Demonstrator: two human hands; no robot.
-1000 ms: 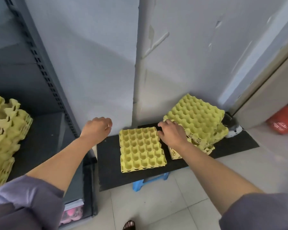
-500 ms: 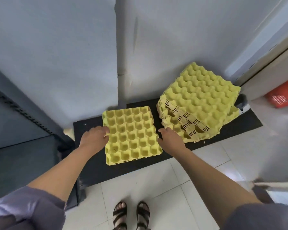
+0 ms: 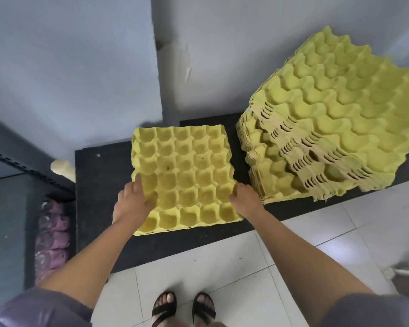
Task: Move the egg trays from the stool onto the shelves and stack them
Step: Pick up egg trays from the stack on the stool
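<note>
My left hand (image 3: 130, 204) pinches the left edge of the single egg tray (image 3: 187, 180), which lies flat on the black counter (image 3: 99, 185). My right hand (image 3: 247, 200) curls its fingers (image 3: 240, 188) around the tray's right edge. Just right of it sits the tall tray stack (image 3: 335, 128).

Arms extended, left grip (image 3: 132, 204), right grip (image 3: 246, 201) clasping
</note>
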